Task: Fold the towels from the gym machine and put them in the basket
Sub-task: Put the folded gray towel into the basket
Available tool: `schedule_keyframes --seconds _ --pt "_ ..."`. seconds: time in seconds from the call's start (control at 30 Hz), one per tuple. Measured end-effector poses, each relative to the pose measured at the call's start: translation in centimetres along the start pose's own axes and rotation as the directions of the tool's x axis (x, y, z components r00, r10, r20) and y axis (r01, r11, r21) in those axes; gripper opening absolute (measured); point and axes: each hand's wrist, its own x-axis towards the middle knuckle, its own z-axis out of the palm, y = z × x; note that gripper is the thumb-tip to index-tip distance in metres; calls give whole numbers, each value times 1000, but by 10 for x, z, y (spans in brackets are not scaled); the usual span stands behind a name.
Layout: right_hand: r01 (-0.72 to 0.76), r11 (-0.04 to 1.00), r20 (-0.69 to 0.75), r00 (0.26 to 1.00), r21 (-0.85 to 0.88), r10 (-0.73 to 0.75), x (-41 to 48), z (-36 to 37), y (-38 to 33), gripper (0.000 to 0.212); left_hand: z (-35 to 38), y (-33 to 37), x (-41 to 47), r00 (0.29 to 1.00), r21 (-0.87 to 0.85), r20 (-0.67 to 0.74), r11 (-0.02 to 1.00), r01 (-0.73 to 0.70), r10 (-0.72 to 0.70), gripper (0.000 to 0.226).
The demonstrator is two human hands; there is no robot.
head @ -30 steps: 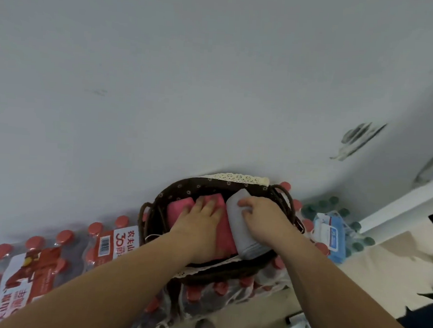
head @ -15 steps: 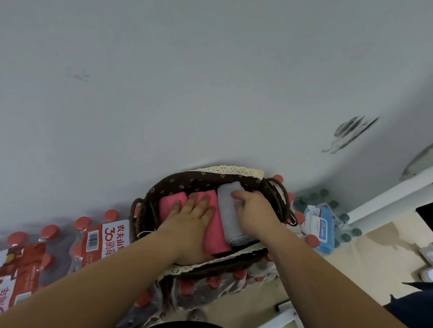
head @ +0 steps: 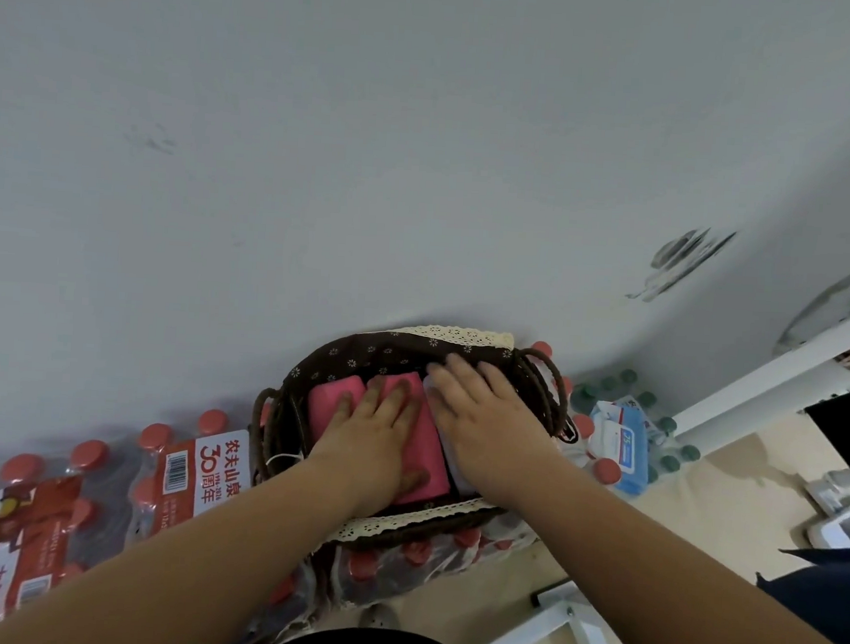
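A brown wicker basket [head: 552,396], lined with dark flowered cloth and edged with lace, is seen standing on shrink-wrapped packs of red-capped bottles [head: 90,454] close against a grey wall [head: 374,144]. Folded pink towels [head: 331,401] are laid side by side in the left and middle of the basket, and a folded grey towel [head: 454,470] is tucked just beside them on the right, most of it hidden under a hand. The left hand [head: 371,435] is laid flat on the pink towels, its fingers [head: 344,406] straight, spread and released, nothing being grasped. The right hand [head: 482,407] is pressed flat on the grey towel, its fingers also straight and released, their tips reaching the far inner wall of the basket. A blue packet of wipes [head: 622,443] is seen to the right of the basket, lying on green-capped bottles [head: 608,383]. A white frame [head: 757,392] is visible at the right edge.
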Motion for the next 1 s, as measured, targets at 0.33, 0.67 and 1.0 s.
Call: schedule_keyframes --seconds 0.33,0.67,1.0 --pt "-254 866 479 878 430 20 20 16 7 92 1 -1 0 999 28 46 1000 -8 6 90" --pt "-398 709 545 838 583 22 33 10 1 98 -6 4 8 997 -41 66 999 32 -30 83" --pt "-35 989 469 882 146 -38 7 -8 25 80 -3 2 10 993 6 117 1000 17 -17 87"
